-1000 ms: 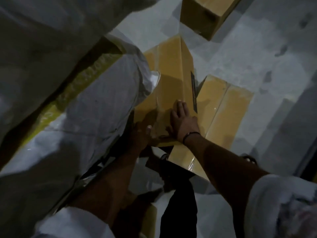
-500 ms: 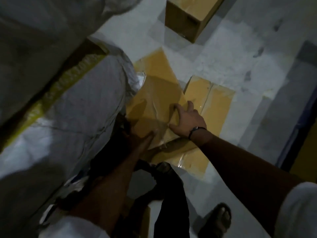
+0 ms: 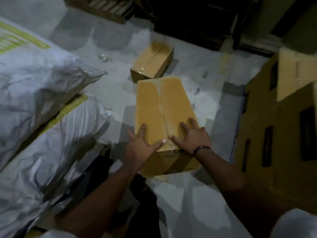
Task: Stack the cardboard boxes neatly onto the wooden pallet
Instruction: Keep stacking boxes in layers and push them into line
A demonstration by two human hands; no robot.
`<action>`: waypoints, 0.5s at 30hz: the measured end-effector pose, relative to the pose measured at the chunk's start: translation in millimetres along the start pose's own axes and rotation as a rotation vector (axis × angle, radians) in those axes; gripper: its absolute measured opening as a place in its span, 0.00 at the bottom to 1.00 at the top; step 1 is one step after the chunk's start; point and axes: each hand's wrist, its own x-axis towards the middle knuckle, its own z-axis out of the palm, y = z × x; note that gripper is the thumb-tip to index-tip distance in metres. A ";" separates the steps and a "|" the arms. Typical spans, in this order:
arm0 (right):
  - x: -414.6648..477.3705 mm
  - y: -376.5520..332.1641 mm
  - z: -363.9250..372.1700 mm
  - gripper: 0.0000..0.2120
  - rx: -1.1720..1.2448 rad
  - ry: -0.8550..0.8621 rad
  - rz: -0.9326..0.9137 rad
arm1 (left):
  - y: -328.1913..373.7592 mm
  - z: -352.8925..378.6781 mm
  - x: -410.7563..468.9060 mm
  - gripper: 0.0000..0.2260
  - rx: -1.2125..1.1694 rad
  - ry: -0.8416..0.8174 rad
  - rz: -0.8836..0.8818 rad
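Observation:
A long taped cardboard box (image 3: 163, 107) is in front of me, above the pale floor. My left hand (image 3: 140, 145) grips its near left corner, fingers spread on top and thumb on the tape seam. My right hand (image 3: 193, 136) lies on the near right of the top, a dark band on its wrist. Both hands hold the box. A smaller cardboard box (image 3: 152, 62) lies on the floor just beyond it. At the right stands a stack of cardboard boxes (image 3: 277, 127) with dark labels. No wooden pallet can be made out clearly.
Big white woven sacks (image 3: 37, 107) with yellow-green stripes fill the left side. Dark shelving or crates (image 3: 188, 18) run along the back. My dark trouser leg (image 3: 144, 206) shows below the box. Pale floor (image 3: 202, 200) lies between the sacks and the stack.
The box was tilted against the sacks with another box under it; now it is level in both hands, away from the sacks. The view has swung to the right, toward the stack.

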 end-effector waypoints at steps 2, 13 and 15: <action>-39.8 32.1 -30.4 0.45 0.072 0.058 0.018 | 41.2 -12.1 -37.8 0.54 0.072 0.062 0.102; -258.3 234.9 -212.4 0.41 0.227 0.461 0.154 | 277.3 -24.8 -238.0 0.56 0.194 0.401 0.639; -281.5 277.3 -226.3 0.41 0.250 0.512 0.203 | 318.8 -12.6 -263.1 0.56 0.221 0.416 0.724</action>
